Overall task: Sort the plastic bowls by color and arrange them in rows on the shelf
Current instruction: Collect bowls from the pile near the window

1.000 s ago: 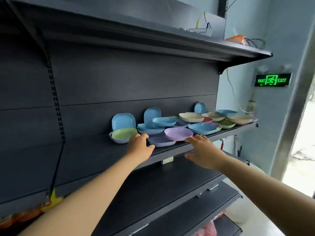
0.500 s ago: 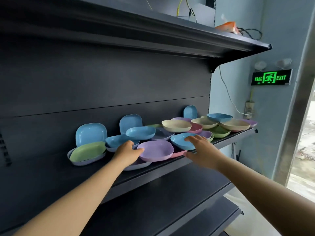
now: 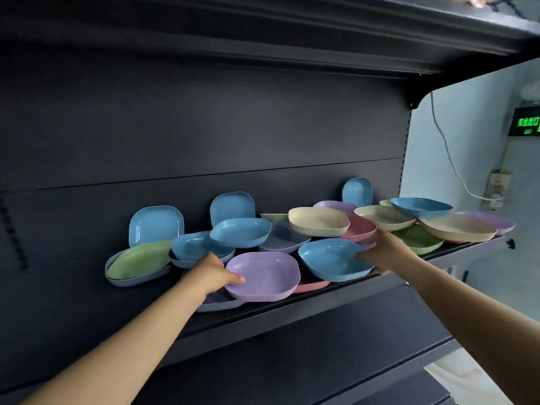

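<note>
My left hand (image 3: 211, 273) pinches the rounded-square purple plastic bowl (image 3: 263, 275); my right hand (image 3: 382, 252) grips the blue plastic bowl (image 3: 333, 259). Mixed-colour bowls crowd the dark metal shelf (image 3: 292, 312) behind, overlapping.

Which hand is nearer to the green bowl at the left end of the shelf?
Left. The left hand grips the purple bowl, just right of the green bowl. The right hand holds a blue bowl farther right.

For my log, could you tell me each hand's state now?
Left hand: grips the purple bowl.
Right hand: grips the blue bowl.
</note>
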